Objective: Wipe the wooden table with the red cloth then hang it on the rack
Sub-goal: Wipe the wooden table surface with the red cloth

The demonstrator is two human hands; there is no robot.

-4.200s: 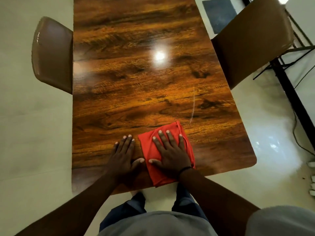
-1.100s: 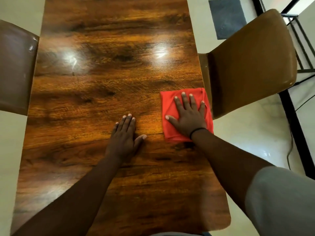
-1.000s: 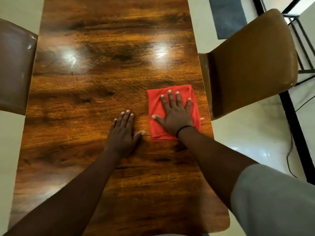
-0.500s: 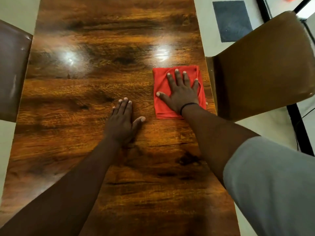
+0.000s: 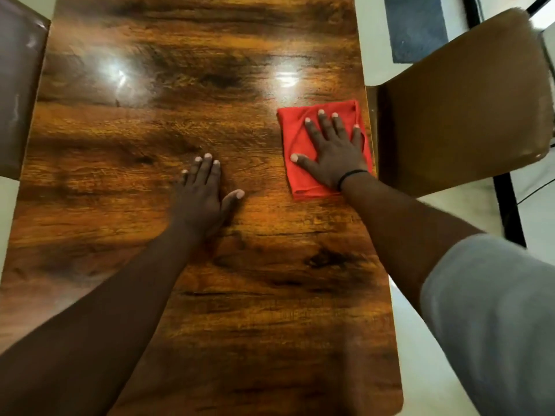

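Observation:
The glossy wooden table [image 5: 156,136] fills most of the head view. A folded red cloth [image 5: 292,136] lies flat on it, close to the table's right edge. My right hand [image 5: 332,153] presses on the cloth with straight, spread fingers and covers its middle. My left hand [image 5: 202,196] rests flat on the bare wood, left of the cloth and nearer to me, fingers straight, thumb out to the right. No rack can be made out for certain.
A brown chair [image 5: 462,115] stands tight against the table's right edge beside the cloth. Another brown chair [image 5: 18,85] sits at the left edge. A dark mat [image 5: 416,28] lies on the pale floor at top right, next to a black metal frame [image 5: 507,199].
My right hand has slid the red cloth along the right side of the table, from near me to further away. My left hand stayed flat on the wood.

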